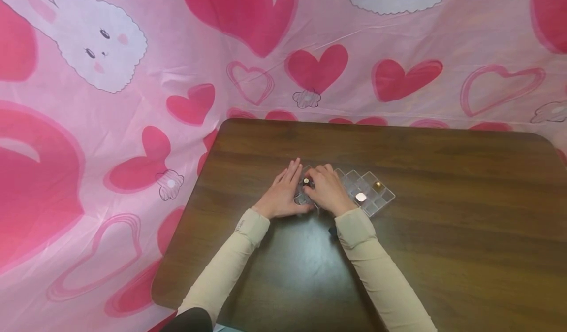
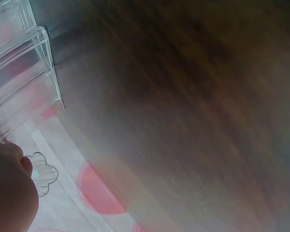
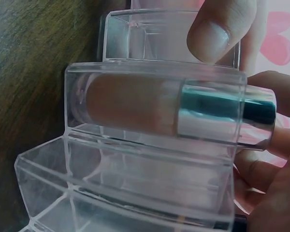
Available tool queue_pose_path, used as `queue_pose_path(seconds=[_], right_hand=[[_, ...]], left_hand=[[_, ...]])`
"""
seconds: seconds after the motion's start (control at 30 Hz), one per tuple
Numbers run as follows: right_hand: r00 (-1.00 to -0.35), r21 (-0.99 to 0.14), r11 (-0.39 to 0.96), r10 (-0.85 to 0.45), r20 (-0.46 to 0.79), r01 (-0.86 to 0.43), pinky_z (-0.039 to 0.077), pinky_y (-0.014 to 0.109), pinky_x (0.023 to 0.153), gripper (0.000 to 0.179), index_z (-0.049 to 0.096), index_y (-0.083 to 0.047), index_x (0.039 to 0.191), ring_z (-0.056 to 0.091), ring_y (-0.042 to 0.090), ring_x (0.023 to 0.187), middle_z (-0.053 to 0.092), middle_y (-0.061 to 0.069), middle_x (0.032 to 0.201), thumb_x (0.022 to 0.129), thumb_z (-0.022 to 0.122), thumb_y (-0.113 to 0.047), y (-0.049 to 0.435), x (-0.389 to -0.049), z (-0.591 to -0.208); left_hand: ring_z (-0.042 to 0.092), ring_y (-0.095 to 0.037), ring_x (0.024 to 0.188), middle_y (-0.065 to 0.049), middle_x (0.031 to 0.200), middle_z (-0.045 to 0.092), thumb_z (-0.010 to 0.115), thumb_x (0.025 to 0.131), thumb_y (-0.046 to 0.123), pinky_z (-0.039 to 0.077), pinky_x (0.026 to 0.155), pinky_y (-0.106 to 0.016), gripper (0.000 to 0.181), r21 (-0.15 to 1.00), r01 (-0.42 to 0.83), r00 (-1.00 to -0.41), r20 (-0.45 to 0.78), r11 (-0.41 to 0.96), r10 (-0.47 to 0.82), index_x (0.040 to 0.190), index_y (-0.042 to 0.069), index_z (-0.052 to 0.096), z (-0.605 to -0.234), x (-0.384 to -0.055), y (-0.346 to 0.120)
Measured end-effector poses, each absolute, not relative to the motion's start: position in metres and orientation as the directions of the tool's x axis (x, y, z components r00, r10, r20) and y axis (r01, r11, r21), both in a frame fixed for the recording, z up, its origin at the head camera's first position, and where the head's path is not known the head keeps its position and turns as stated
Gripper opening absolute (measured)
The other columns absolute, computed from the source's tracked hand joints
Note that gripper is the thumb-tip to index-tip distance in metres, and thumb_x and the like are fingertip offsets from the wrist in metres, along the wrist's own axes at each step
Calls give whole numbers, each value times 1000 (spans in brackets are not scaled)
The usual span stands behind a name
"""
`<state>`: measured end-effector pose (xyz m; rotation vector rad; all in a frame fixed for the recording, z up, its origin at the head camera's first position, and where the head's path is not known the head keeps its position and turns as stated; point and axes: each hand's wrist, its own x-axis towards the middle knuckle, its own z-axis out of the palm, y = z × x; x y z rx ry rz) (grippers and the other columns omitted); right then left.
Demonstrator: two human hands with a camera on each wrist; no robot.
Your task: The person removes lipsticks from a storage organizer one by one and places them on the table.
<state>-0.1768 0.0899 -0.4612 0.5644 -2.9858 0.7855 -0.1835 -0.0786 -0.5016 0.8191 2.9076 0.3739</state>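
Observation:
A clear divided organizer [image 1: 374,209] stands on the table, its left end between the two hands. My left hand [image 1: 282,190] lies along that end with fingers straight and thumb spread along the near side. With thumb and index finger my right hand [image 1: 330,190] pinches a small dark item with a pale round top [image 1: 306,181] over the left compartments. In the right wrist view a tan bottle with a shiny silver cap [image 3: 135,104] sits in one compartment, below the right thumb [image 3: 210,41]. A gold-topped item [image 1: 378,184] stands at the organizer's right.
The brown wooden table [image 1: 465,223] extends on all sides of the organizer. Pink cloth with hearts and rabbits [image 1: 248,81] hangs behind and to the left. A small black object [image 1: 333,231] shows beside the right cuff.

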Motion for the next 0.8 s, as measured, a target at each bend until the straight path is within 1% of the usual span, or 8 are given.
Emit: queue_pose_path(seconds=[0.23, 0.57, 0.8], right_hand=[[-935, -460, 820, -345, 77, -341, 38, 39, 86, 29, 62, -11, 101, 44, 24, 98, 59, 6, 98, 78, 65, -28, 89, -177, -460], [-934, -461, 818, -348, 82, -345, 38, 39, 87, 28, 63, -10, 99, 45, 25, 98, 59, 6, 97, 78, 64, -28, 89, -176, -459], [-930, -454, 816, -356, 95, -358, 38, 39, 86, 28, 63, -10, 99, 45, 25, 97, 59, 6, 97, 78, 64, -28, 90, -176, -460]], left_hand=[[-10, -12, 138, 4, 150, -16, 47, 64, 77, 11, 112, -35, 114, 272, 503, -851, -13, 820, 526, 145, 11, 1, -502, -183, -79], [-9, -12, 138, 3, 151, -14, 44, 65, 79, 11, 112, -35, 114, 265, 507, -850, -6, 820, 527, 145, 11, 1, -505, -184, -79], [-7, -13, 139, 2, 151, -14, 45, 64, 79, 12, 112, -35, 115, 258, 511, -849, 4, 820, 528, 145, 10, 2, -505, -185, -79]])
